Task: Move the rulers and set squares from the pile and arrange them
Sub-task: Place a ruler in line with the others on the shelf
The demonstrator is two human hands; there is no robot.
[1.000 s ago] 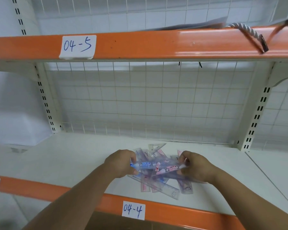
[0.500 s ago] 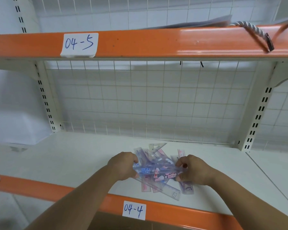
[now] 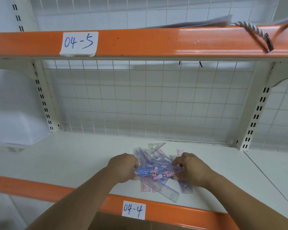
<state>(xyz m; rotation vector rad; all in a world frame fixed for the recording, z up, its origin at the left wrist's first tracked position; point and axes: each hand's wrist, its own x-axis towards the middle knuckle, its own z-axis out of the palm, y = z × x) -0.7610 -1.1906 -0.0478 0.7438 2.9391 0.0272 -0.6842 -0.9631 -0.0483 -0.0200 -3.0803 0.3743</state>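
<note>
On the white shelf (image 3: pixel 73 156) marked 04-4, two hands are busy over a messy pile (image 3: pixel 156 165) of see-through rulers and set squares. A second ago the hands held one ruler by its ends, level across the top of the pile. Now the left hand (image 3: pixel 123 168) and the right hand (image 3: pixel 189 170) have dropped a little nearer the front, and each still pinches one end of the ruler (image 3: pixel 156 172) with the blue and pink pictures. The rest of the pile has not moved; one set square (image 3: pixel 155 146) still pokes out at the back. I think the ruler is being lifted away first, so the sorting has only just begun. Lots of bare shelf waits on the left for a neat row.
</note>
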